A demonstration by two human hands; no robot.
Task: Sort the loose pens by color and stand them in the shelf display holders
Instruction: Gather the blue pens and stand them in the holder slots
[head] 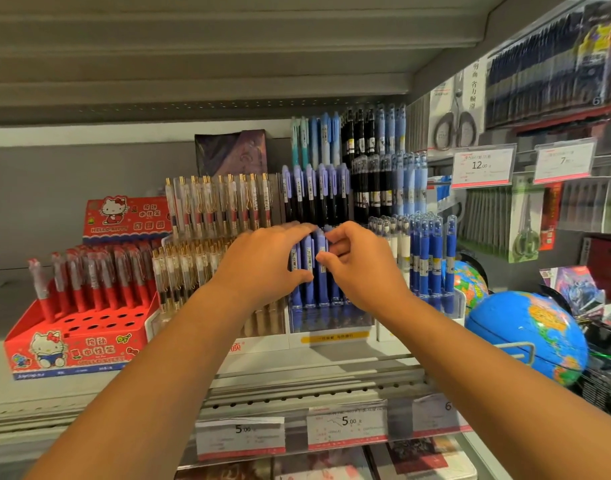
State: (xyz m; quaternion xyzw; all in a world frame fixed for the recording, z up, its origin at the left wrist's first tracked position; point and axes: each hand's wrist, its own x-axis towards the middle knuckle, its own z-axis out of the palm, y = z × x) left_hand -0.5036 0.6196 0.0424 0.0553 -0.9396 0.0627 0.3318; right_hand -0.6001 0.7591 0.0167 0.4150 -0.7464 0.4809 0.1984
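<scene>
Standing blue pens (311,271) in the front display holder (328,327): left hand (262,261) grips the row, right hand (363,265) pinches one pen, which next probably needs pushing down upright.

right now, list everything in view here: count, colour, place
pen boxes: two, red, cartoon cat print, shelf left, one behind the other
red pens: many, red, standing in the front box
clear pens: many, gold clips, two tiers, left of centre
blue-purple pens: many, centre tiers
black and light blue pens: many, upper tiers, right of centre
blue capped pens: many, dark blue, front right
globes: two, blue, shelf right
grey scissors: one, hanging upper right
price tags: several, white and red, shelf edges
hands: left hand and right hand, both gripping front-row blue-purple pens
</scene>
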